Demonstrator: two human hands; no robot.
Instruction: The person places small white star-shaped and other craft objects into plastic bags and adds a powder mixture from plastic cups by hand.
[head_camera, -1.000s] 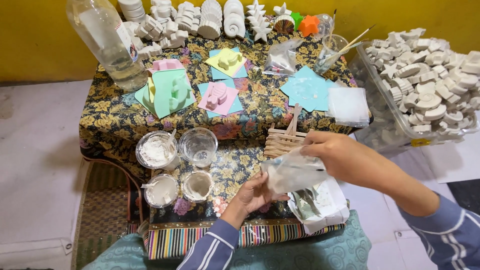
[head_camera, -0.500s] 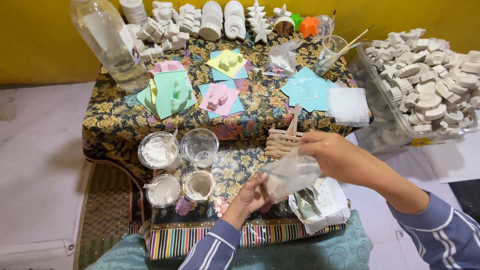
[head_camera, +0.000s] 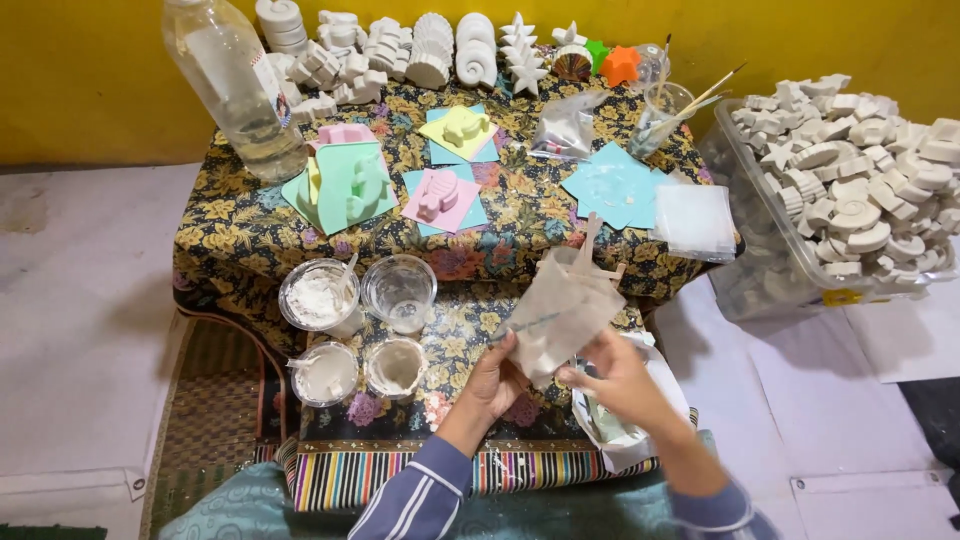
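Risk noted: the clear plastic bag (head_camera: 560, 310), dusted with white powder and raised above the near edge of the floral tablecloth (head_camera: 230, 230), could tip or slip and spill onto the cloth or into the cups (head_camera: 397, 366) just to its left. The left hand (head_camera: 492, 382) is closed on the bag's lower edge. The right hand (head_camera: 618, 375) pinches its underside with curled fingers; both hold it clear of the table

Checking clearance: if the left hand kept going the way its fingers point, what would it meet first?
The left hand points up and right, already touching the clear crumpled plastic bag. Beyond that, probably the small wicker basket, though depth is unclear.
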